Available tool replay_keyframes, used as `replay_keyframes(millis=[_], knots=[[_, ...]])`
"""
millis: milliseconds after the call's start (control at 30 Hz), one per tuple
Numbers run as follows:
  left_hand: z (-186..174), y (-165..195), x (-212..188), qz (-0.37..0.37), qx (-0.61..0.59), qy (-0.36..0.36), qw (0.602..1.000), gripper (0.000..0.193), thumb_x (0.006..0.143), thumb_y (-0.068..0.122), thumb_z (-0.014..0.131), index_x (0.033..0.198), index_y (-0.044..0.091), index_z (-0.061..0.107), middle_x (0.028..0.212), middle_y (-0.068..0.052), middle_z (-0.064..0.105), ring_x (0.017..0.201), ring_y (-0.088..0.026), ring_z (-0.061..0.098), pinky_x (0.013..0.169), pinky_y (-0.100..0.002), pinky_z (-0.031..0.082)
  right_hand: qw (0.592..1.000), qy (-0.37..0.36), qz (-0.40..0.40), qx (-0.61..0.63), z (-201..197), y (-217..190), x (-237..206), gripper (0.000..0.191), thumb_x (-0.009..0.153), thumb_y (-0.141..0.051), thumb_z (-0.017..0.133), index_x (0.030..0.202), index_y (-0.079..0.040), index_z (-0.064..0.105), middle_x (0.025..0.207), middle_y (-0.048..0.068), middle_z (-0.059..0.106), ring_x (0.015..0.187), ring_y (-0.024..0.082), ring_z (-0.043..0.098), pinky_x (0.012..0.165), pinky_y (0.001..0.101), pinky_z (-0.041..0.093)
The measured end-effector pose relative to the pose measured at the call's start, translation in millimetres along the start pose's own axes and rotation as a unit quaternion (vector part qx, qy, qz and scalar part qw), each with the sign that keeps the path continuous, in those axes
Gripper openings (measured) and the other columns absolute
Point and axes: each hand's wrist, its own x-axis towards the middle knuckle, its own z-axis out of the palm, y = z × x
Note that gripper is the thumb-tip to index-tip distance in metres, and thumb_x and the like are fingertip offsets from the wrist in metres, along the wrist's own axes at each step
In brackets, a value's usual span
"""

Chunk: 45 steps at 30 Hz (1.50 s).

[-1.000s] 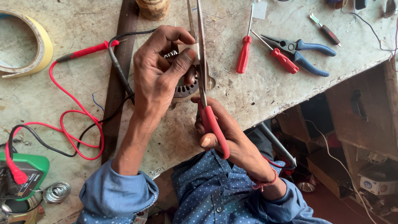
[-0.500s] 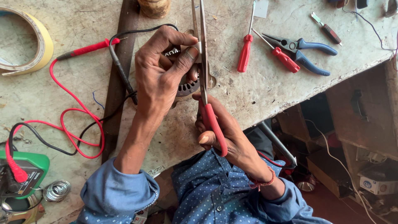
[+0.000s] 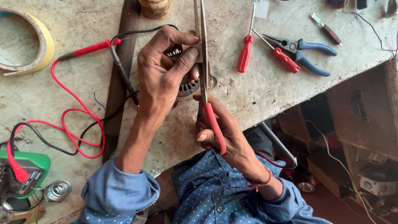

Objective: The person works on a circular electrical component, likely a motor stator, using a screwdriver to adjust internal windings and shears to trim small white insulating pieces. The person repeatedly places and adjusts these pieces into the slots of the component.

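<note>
At the near edge of the table, the right hand (image 3: 226, 132) stayed wrapped around the red handle of a long pair of scissors (image 3: 204, 62), its grip pressed together on that handle, with the blades running straight away toward the far edge. Over the last second this hand barely moved; the handle sat at the same slant and the blades kept the same line, appearing all but shut, though the tips ran out of view at the top.

Just beyond it, the left hand (image 3: 163, 74) remained curled over a small round motor stator (image 3: 188, 88), a dark metal ring with slots along its rim, lying on the table a little in from the near edge. The thumb (image 3: 188, 56) was pinching against the scissor blades from the left, and the other fingers covered most of the stator. Little had changed here either: only a slight tightening of the thumb toward the blades, which suggested, as a judgement, that the work at the stator was being held steady rather than advanced.

To the left lay a red probe lead (image 3: 78, 112) and a black lead (image 3: 120, 66), looping back to a green meter (image 3: 31, 172) at the near left corner, beside a coil of wire (image 3: 57, 190). Farther off sat a roll of tape (image 3: 37, 54) at the far left, and toward the far right edge a red screwdriver (image 3: 245, 52) and blue-handled pliers (image 3: 309, 52).
</note>
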Motion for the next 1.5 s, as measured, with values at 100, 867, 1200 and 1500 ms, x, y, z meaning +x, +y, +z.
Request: replay_keyframes(millis=[100, 867, 1200, 1500], knots=[[-1, 1, -1, 0.007, 0.002, -0.006, 1.0, 0.008, 0.11, -0.001, 0.066, 0.114, 0.003, 0.061, 0.089, -0.005, 0.071, 0.068, -0.007, 0.067, 0.059, -0.02, 0.054, 1.0, 0.015, 0.011, 0.006, 2, 0, 0, 0.084, 0.086, -0.026, 0.085, 0.154, -0.005, 0.041, 0.094, -0.001, 0.042, 0.074, 0.008, 0.043, 0.058, 0.0234, 0.039], [-5, -1, -3, 0.056, 0.039, 0.012, 0.998, 0.011, 0.112, 0.009, 0.071, 0.116, 0.003, 0.062, 0.09, 0.0, 0.064, 0.07, -0.006, 0.066, 0.058, -0.018, 0.054, 0.991, -0.055, 0.002, -0.118, 5, -21, -8, 0.094, 0.091, -0.048, 0.074, 0.16, -0.003, 0.031, 0.11, -0.002, 0.039, 0.1, 0.012, 0.043, 0.091, 0.0267, 0.042], [0, 2, -1, 0.073, 0.071, 0.026, 0.995, 0.013, 0.111, 0.006, 0.07, 0.121, 0.003, 0.062, 0.092, 0.0, 0.065, 0.07, -0.005, 0.067, 0.057, -0.018, 0.053, 0.988, -0.059, 0.002, -0.145, 4, -20, -6, 0.093, 0.091, -0.047, 0.073, 0.162, -0.004, 0.03, 0.108, -0.002, 0.04, 0.097, 0.011, 0.043, 0.088, 0.0258, 0.042], [-6, -5, -3, 0.071, 0.049, 0.012, 0.996, 0.009, 0.114, 0.005, 0.069, 0.117, 0.002, 0.062, 0.088, -0.001, 0.066, 0.069, -0.006, 0.066, 0.057, -0.018, 0.052, 0.99, -0.057, 0.005, -0.131, 4, -18, -5, 0.093, 0.09, -0.047, 0.074, 0.161, -0.005, 0.031, 0.108, -0.002, 0.039, 0.097, 0.011, 0.043, 0.088, 0.0261, 0.042]])
